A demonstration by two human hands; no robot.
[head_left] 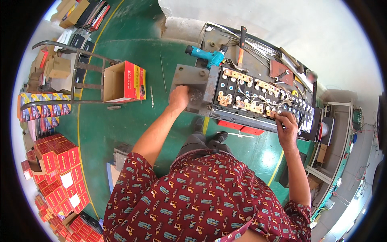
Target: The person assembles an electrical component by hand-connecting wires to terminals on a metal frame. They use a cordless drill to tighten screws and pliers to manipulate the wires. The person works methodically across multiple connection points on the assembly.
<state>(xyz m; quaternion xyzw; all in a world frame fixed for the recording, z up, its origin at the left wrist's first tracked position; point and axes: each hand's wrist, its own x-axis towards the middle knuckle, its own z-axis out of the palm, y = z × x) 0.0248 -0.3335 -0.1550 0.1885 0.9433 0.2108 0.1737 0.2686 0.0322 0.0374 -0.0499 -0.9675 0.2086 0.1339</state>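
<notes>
Over a green workshop floor, two hands at an open battery pack (262, 99)

The left hand (179, 97) lies flat, fingers spread, on the grey metal plate (189, 76) at the pack's left end, gripping nothing; the right hand (286, 125) pinches a thin wire (271, 114) at the near right edge, beside the copper link bars (250, 107). To do this well, I judge the left should brace the casing firmly while the right guides the wire clear of bare terminals, with the teal cordless drill (207, 56) and hammer (242, 44) lying behind
</notes>
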